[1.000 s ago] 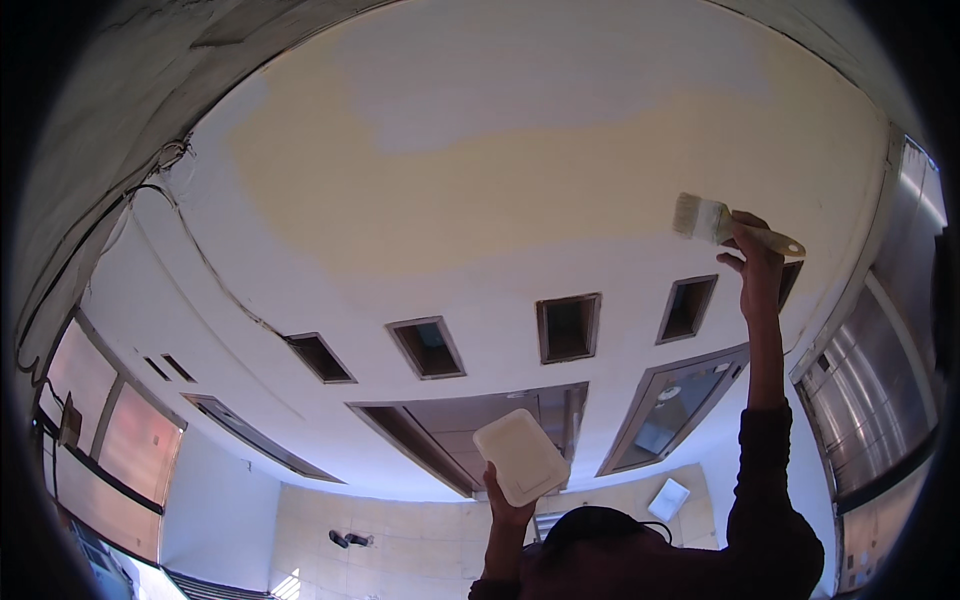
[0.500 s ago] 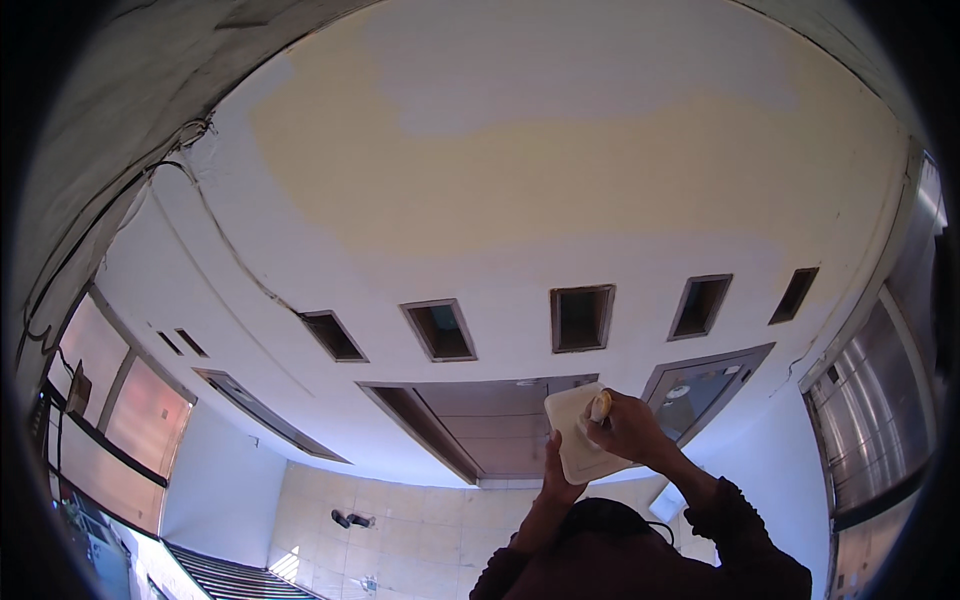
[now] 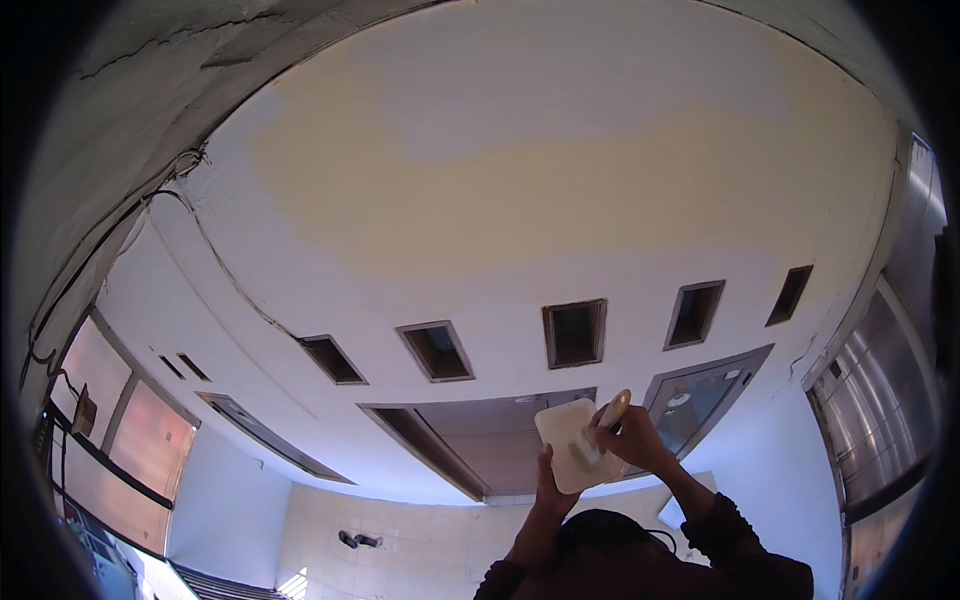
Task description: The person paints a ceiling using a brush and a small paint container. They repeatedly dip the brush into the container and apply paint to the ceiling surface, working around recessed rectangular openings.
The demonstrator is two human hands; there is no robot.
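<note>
A shallow cream plastic tub point(image 3: 560, 430) is held up at its lower left edge by my left hand point(image 3: 547, 488), with the fingers closed on the rim. Inside the tub is a greyish smear of something wet. My right hand point(image 3: 636, 442) grips a paintbrush point(image 3: 621, 401) by its pale yellow handle, which points up and right. The bristle end reaches down into the tub, against its inside near the smear; the fingers partly hide it.
Ahead, a wall bears a broad band of pale yellow paint point(image 3: 560, 195) on white. Below it are several small framed openings point(image 3: 575, 333), a brown door point(image 3: 480, 440) and a window point(image 3: 697, 398). Loose cables point(image 3: 215, 230) hang at left. Dark shoes point(image 3: 358, 540) lie on the tiled floor.
The tub has shifted slightly left and down. The brush handle has swung up and to the right, and more of the tub's inside shows. The whole view has tilted a little.
</note>
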